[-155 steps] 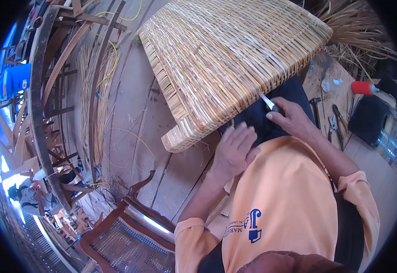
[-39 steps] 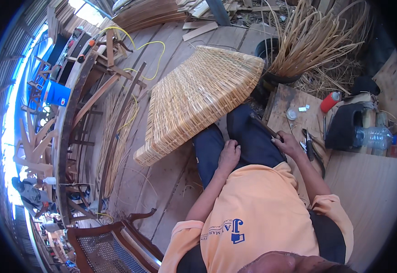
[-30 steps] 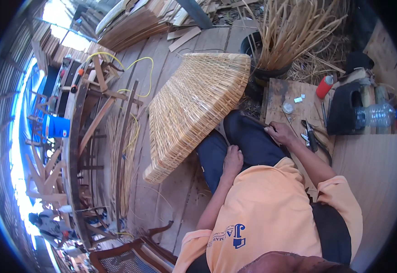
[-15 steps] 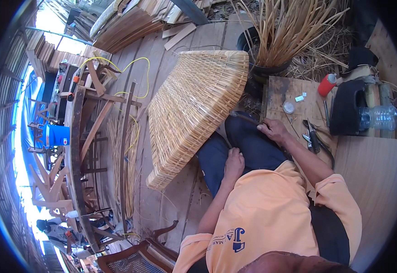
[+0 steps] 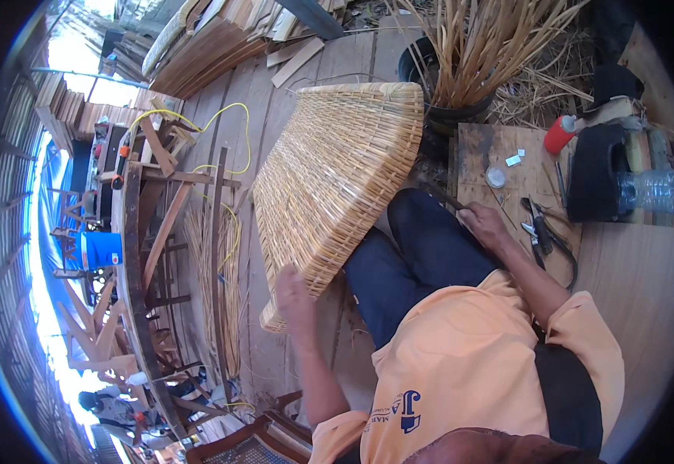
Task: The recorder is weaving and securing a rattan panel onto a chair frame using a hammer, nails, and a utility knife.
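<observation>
Left hand (image 5: 294,298) gripping the near corner of a woven cane seat panel (image 5: 337,174) leaning against the knees, right hand (image 5: 482,224) closed on a thin dark tool (image 5: 443,195), black bucket (image 5: 437,93) holding 1 bundle of cane strips (image 5: 480,39), clear plastic bottle (image 5: 650,189) on its side

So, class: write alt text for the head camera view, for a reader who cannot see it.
A seated person in an orange shirt steadies a woven cane panel on its lower edge with the left hand, while the right hand holds a thin dark tool at the knee. Pliers and a plastic bottle lie nearby on the wooden floor.
</observation>
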`<state>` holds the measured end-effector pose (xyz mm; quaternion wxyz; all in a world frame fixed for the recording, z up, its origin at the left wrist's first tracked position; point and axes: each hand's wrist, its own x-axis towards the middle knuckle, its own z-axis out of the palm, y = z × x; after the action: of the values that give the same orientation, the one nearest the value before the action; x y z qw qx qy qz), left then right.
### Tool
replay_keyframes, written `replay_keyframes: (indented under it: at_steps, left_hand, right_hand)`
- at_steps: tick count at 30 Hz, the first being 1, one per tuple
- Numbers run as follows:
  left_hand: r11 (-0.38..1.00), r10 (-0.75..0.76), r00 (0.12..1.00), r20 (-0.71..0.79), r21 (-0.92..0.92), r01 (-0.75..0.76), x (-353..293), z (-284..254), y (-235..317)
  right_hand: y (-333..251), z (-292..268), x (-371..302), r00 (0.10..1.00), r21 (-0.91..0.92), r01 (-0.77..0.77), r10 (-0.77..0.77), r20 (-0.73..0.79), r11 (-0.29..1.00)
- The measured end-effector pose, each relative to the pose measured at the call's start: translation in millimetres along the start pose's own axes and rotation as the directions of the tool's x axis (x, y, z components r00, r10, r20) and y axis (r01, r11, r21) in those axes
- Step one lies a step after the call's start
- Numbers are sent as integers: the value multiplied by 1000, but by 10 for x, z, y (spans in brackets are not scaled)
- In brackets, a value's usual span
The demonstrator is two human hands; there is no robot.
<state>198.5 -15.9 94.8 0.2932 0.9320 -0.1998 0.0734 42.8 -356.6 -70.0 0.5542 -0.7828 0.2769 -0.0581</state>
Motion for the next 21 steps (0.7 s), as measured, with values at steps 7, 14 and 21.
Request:
replay_keyframes:
  at_steps: [7, 14, 21]
  left_hand:
    - [879, -355, 929, 108, 378, 292, 316, -659, -1623]
    - [882, -471, 744, 474, 223, 415, 198, -447, -1220]
    - [928, -372, 819, 437, 151, 341, -4, -548, -995]
  right_hand:
    - [287, -301, -821, 943, -88, -290, 269, -196, 953]
    - [355, -71, -1668, 864, -98, -365, 298, -406, 926]
    - [257, 101, -1994, 842, -163, -410, 303, -447, 898]
